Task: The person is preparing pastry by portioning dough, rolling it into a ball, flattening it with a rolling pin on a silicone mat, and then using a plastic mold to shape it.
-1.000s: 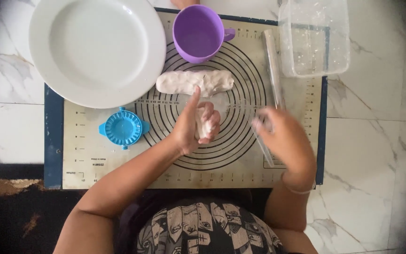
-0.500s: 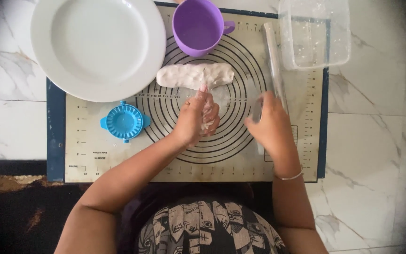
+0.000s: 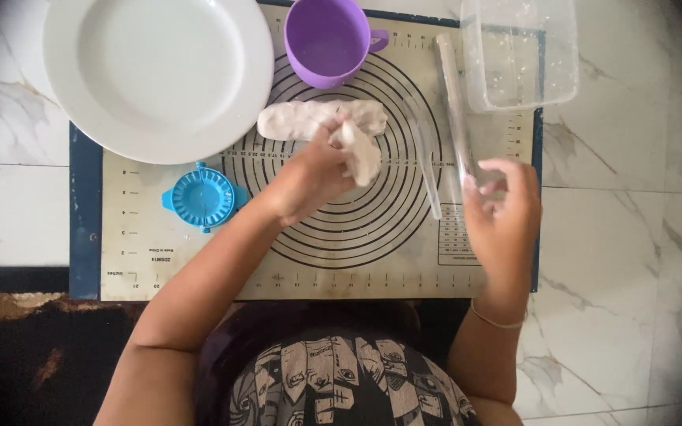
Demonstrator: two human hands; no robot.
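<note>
The small piece of dough (image 3: 359, 154) is in the left hand (image 3: 309, 175), pinched tight in its fingers, just above the middle of the baking mat (image 3: 199, 268). It touches the long dough roll (image 3: 297, 120) that lies across the mat's rings, near the purple cup (image 3: 329, 39). The right hand (image 3: 503, 217) is open and holds nothing. Its fingers hover just beside the clear rolling pin (image 3: 453, 102), near the mat's right edge. So one bit looks pulled off the roll, and most of the roll is left. The blue dumpling press (image 3: 201, 197) sits empty on the left. The big white plate (image 3: 159, 71) has nothing on it. The clear box (image 3: 522, 51) rests on the white marble surface (image 3: 633, 237).
</note>
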